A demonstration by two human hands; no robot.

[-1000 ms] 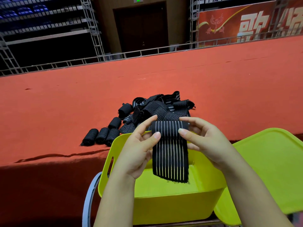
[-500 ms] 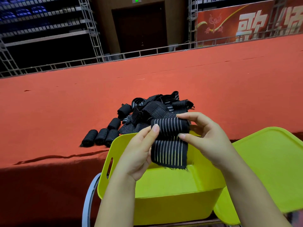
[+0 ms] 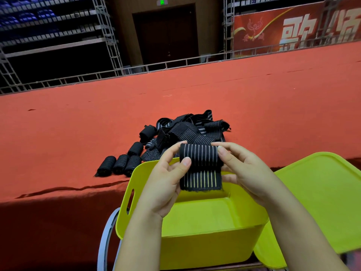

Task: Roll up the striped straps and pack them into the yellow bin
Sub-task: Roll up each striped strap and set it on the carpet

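Observation:
A black strap with pale stripes (image 3: 201, 167) is partly rolled, held above the yellow bin (image 3: 205, 222). My left hand (image 3: 166, 178) pinches the roll's left end between thumb and fingers. My right hand (image 3: 244, 171) grips its right end, fingers curled over the top. A short loose tail hangs below the roll. On the red table (image 3: 78, 133) behind the bin lies a pile of unrolled striped straps (image 3: 191, 130). Several rolled straps (image 3: 121, 163) lie in a row to its left.
The bin's yellow lid (image 3: 322, 202) leans at the right, beside the bin. The bin rests on a chair with a pale curved frame (image 3: 105, 241). Metal railings and shelving stand beyond the table's far edge.
The hanging tail has grown shorter as the strap winds onto the roll between my hands. Both hands have stayed above the bin.

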